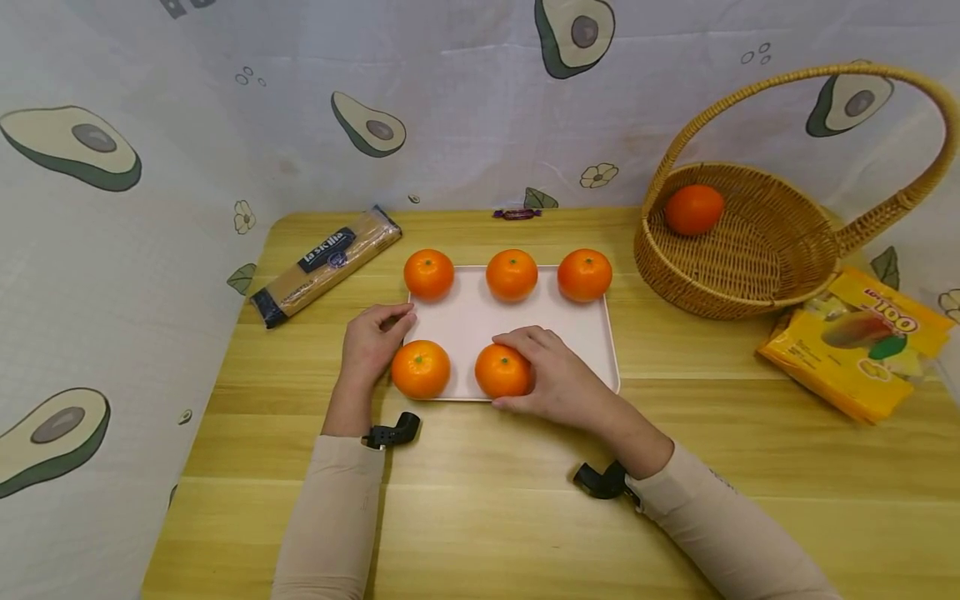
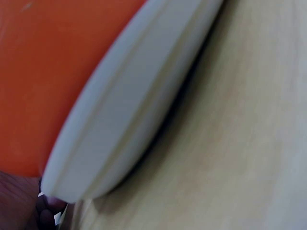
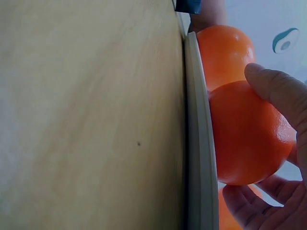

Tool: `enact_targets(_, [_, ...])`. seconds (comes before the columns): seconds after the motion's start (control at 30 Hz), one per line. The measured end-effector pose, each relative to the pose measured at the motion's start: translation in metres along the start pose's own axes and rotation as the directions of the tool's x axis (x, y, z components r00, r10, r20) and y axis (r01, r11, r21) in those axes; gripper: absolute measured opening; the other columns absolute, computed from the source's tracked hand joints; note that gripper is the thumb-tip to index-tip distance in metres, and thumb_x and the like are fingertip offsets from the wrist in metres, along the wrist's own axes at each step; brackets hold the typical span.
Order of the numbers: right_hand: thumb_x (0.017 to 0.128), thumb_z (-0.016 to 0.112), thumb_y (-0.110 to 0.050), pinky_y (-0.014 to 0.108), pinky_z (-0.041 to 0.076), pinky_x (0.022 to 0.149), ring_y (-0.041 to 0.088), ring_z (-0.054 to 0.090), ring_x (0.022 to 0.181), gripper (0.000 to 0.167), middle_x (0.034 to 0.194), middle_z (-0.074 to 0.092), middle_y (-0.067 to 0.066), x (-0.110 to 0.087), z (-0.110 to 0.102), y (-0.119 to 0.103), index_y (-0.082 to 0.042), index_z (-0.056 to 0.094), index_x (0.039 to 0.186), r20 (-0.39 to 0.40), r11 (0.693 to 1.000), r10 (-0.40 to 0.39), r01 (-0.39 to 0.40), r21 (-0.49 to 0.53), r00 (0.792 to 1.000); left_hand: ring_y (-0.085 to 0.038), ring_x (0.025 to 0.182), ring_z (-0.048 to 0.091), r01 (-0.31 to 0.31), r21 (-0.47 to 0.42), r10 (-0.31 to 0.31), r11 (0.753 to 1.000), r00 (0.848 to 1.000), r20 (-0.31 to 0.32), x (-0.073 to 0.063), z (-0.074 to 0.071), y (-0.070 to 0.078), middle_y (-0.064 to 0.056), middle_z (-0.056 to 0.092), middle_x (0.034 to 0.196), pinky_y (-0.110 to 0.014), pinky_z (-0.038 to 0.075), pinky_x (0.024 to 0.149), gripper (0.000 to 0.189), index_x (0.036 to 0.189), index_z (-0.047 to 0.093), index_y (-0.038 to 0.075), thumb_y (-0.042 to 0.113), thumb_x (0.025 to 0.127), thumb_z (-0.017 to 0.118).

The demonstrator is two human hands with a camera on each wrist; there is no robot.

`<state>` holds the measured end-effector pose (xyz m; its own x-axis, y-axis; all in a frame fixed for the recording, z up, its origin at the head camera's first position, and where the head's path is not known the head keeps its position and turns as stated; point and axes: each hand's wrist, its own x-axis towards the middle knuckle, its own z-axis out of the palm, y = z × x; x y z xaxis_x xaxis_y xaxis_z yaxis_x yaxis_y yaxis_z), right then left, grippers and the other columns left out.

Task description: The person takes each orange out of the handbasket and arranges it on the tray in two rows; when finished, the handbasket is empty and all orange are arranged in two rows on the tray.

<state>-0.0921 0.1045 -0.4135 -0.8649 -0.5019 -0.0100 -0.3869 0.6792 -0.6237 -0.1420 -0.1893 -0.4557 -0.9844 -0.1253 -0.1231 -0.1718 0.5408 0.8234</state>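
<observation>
My right hand [image 1: 558, 379] grips an orange [image 1: 502, 372] at the front of a shallow white tray [image 1: 457, 325]; in the right wrist view, thumb and fingers curve round opposite sides of that orange [image 3: 249, 134]. My left hand [image 1: 371, 342] is at the tray's left edge, thumb and fingertips together at the rim. Just right of this hand sits another orange [image 1: 421, 369], in the tray's front left corner. Along the back edge stand three more, the left orange [image 1: 429, 274], the middle orange [image 1: 512, 275] and the right orange [image 1: 585, 275]. The left wrist view mostly hides the left fingers.
A wicker basket [image 1: 678, 279] with a tall handle holds one red-orange fruit [image 1: 694, 210] at the back right. Beside it lies a yellow snack bag [image 1: 858, 346]. A pasta pack [image 1: 326, 265] lies back left, and a purple-wrapped candy [image 1: 517, 214] at the table's back edge.
</observation>
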Motion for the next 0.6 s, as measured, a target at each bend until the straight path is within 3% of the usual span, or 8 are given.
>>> enact_targets(0.37, [0.069,0.093,-0.048,0.055,0.043,0.113,0.03,0.042,0.141,0.096,0.156,0.039,0.005,0.0003,-0.0021,-0.0005,-0.019,0.05,0.149,-0.029,1.0,-0.014,0.014,-0.016,0.999,-0.028,0.12,0.062,-0.019,0.014,0.019,1.0,1.0,-0.006,-0.0005,-0.0006,0.0006,-0.009,0.071,0.128,-0.044,0.05,0.107,0.032,0.126,0.075,0.016,0.032,0.097,0.07])
enact_targets(0.6, [0.071,0.092,-0.048,0.053,0.045,0.112,0.029,0.045,0.138,0.093,0.154,0.043,0.005,0.0002,-0.0017,0.0005,-0.018,0.051,0.148,-0.016,1.0,-0.028,0.028,-0.011,0.999,-0.028,0.121,0.062,-0.025,0.013,0.025,1.0,1.0,-0.007,-0.0003,0.0,0.0004,-0.009,0.071,0.129,-0.044,0.05,0.107,0.032,0.125,0.075,0.017,0.031,0.097,0.07])
